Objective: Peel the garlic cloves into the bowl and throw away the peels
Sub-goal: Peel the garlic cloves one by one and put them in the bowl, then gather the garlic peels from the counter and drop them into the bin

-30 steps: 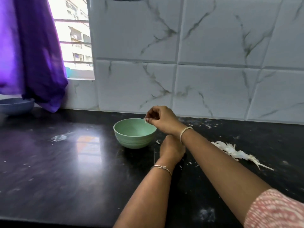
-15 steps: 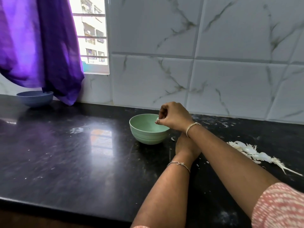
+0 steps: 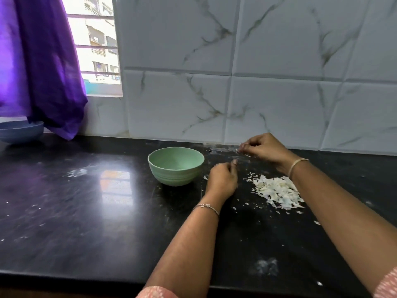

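Observation:
A pale green bowl (image 3: 176, 178) stands on the black counter, near the back. Just right of it my left hand (image 3: 222, 180) rests on the counter with loosely curled fingers, and I see nothing in it. My right hand (image 3: 265, 147) is further back, close to the wall, well right of the bowl. Its fingertips pinch a small white piece (image 3: 238, 150); clove or peel, I cannot tell which. A heap of white garlic peels (image 3: 277, 191) lies between my forearms, partly under the right wrist.
The black counter (image 3: 86, 211) carries small peel scraps around the heap and whitish smears. A blue bowl (image 3: 19, 132) sits at the far left under a purple curtain (image 3: 43, 72) beside the window. A marble-tiled wall (image 3: 257, 82) closes the back.
My right hand has left the spot over the green bowl's rim and moved right, to the back of the counter. My view has swung right, showing more of the peel heap.

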`<action>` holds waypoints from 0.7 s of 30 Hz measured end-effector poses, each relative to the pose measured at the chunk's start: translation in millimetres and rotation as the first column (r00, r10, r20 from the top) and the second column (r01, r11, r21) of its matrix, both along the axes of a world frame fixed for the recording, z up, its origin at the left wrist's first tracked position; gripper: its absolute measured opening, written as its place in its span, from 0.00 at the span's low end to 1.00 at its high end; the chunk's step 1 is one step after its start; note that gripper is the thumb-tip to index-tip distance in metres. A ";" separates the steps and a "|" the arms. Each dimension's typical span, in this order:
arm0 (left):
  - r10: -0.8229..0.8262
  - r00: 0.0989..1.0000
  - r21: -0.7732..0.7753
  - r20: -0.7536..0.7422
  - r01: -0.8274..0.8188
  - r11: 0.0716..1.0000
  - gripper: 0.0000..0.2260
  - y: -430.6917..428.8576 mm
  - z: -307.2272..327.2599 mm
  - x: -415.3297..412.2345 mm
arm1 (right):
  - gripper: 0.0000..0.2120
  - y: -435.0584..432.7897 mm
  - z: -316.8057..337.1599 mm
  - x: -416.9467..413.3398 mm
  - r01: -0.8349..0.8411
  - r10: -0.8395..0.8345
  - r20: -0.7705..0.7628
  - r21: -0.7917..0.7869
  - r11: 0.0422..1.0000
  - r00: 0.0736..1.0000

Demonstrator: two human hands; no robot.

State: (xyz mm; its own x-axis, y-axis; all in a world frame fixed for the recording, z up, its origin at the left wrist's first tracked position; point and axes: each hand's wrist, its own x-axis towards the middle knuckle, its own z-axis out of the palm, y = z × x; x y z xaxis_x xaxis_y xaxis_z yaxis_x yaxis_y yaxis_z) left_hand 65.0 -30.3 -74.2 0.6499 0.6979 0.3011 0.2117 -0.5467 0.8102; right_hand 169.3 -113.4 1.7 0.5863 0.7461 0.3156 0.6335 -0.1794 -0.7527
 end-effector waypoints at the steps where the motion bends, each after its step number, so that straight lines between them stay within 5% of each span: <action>1: 0.001 1.000 -0.054 0.023 0.000 0.999 0.24 1.8 1.2 0.0 | 0.08 -14.4 -3.9 8.0 0.057 -0.057 0.028 -0.006 0.998 0.998; 4: 0.006 0.995 -0.153 0.099 0.009 0.988 0.31 3.5 4.2 3.2 | 0.13 -56.8 -18.9 23.9 0.229 -0.219 0.151 -0.049 0.972 0.964; 7: -0.059 0.987 -0.206 0.149 0.089 0.975 0.30 6.6 6.4 5.0 | 0.07 -78.8 -34.1 30.2 0.234 -0.198 0.299 -0.091 0.968 0.933; 12: -0.184 0.965 -0.243 0.187 0.227 0.943 0.21 11.7 15.6 -0.6 | 0.16 -89.8 -45.8 -1.8 0.099 -0.007 0.405 -0.207 0.973 0.914; 18: -0.115 0.960 -0.371 0.255 0.207 0.905 0.33 25.9 11.4 0.4 | 0.27 -78.1 -68.7 -77.4 -0.166 0.461 0.444 -0.557 0.813 0.768; 21: -0.105 0.950 -0.404 0.296 0.224 0.887 0.37 32.2 14.3 -0.3 | 0.30 -64.5 -84.0 -93.9 -0.184 0.548 0.421 -0.647 0.740 0.723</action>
State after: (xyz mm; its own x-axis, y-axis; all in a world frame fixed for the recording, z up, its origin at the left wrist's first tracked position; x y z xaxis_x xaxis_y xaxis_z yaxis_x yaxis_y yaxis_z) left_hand 64.8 1.9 -59.9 0.7069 0.6863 0.1708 -0.0995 -0.1426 0.9848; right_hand 75.4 -177.9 -82.3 0.0757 0.9965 -0.0352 0.9923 -0.0788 -0.0958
